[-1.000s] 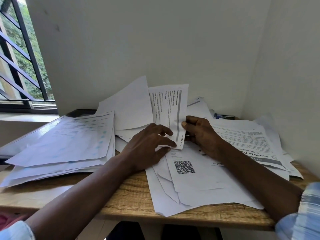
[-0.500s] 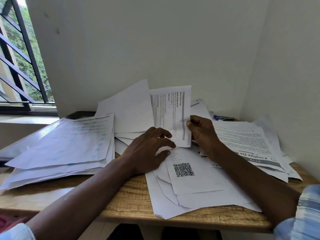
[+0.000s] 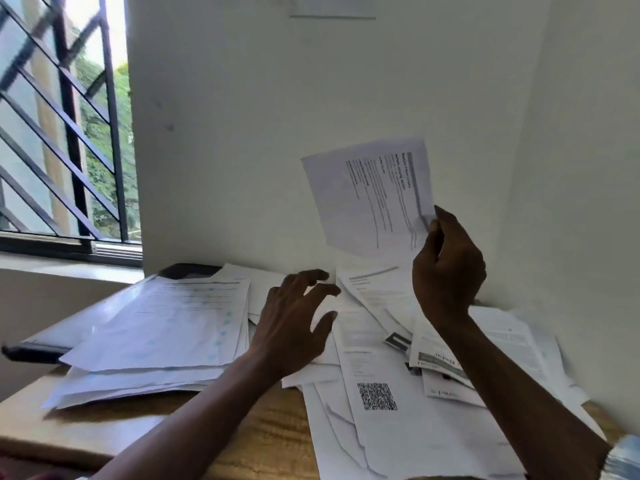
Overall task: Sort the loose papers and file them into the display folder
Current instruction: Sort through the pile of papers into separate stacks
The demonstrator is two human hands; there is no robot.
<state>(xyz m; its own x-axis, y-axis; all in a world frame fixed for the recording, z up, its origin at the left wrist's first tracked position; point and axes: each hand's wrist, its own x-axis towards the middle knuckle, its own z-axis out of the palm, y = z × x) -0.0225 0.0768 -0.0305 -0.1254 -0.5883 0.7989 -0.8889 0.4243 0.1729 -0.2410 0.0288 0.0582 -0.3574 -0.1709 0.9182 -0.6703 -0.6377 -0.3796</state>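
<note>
Wood-grain tabletop (image 3: 263, 434) shows at the near edge, most of it buried under loose papers (image 3: 512, 341). Nearest lies a white QR-code sheet (image 3: 377, 396), its lower end cut off by the frame; the small print above the code is too blurred to read. A striped sleeve (image 3: 623, 459) is clipped at the bottom right corner.

To the left sits a stack of sheets (image 3: 166, 327) with faint blue marks. It rests on a flat dark-edged thing (image 3: 31, 351) that may be the display folder. Only its near rim and 1 dark far corner show, so I cannot tell for sure.

The left hand (image 3: 294, 323) hovers over the middle of the pile, fingers spread and slightly bent, holding nothing. Whether its fingertips touch the paper beneath is unclear.

Past it, the right hand (image 3: 446, 271) is up off the tabletop and pinches the lower right corner of 1 printed sheet (image 3: 370, 199) between thumb and fingers. That sheet hangs tilted in the air before the white wall (image 3: 311, 81), its text turned sideways and blurred. The right forearm hides more pages behind it. Far left, a barred window (image 3: 69, 133) shows greenery outside.
</note>
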